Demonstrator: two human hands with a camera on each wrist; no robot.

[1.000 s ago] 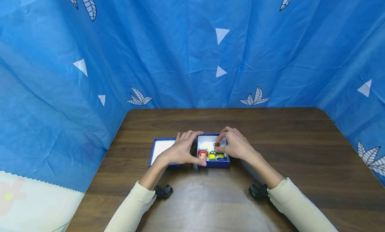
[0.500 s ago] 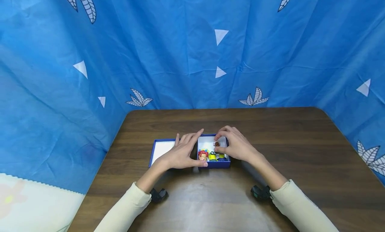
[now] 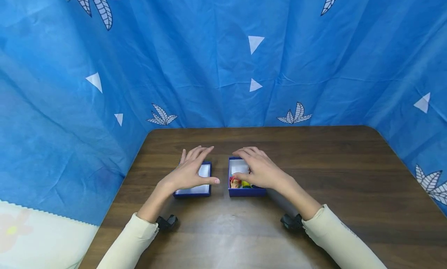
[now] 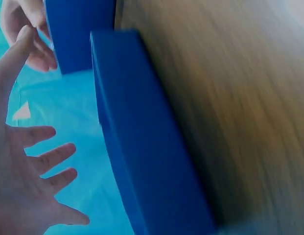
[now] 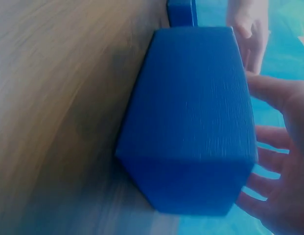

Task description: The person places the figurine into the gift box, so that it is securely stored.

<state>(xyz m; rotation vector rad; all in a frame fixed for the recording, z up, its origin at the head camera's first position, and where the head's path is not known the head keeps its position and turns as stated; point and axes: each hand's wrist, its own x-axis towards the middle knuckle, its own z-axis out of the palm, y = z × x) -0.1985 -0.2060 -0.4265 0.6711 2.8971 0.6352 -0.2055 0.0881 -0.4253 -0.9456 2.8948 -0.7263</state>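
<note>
In the head view my left hand [image 3: 186, 173] hovers over the blue box lid [image 3: 207, 172], whose white inside faces up. Its fingers and thumb are spread apart and hold nothing. My right hand [image 3: 260, 171] is above the open blue box [image 3: 246, 192], thumb and fingers apart. Inside that box, along its near side, lie a red-topped toy figure [image 3: 235, 182] and a yellow toy figure [image 3: 246, 184]; the right hand hides other contents. The right wrist view shows the fingers beside the box's blue wall [image 5: 191, 93], with nothing seen in their grasp.
Both boxes rest on a dark brown wooden table [image 3: 324, 176], a narrow gap between them. Behind the table hangs a blue curtain [image 3: 209, 59] with white triangles and leaf prints. A pale cloth [image 3: 45, 230] lies at lower left.
The left hand has moved left from the box to over the lid. The right hand has shifted left across the box, away from the small brown item it was at.
</note>
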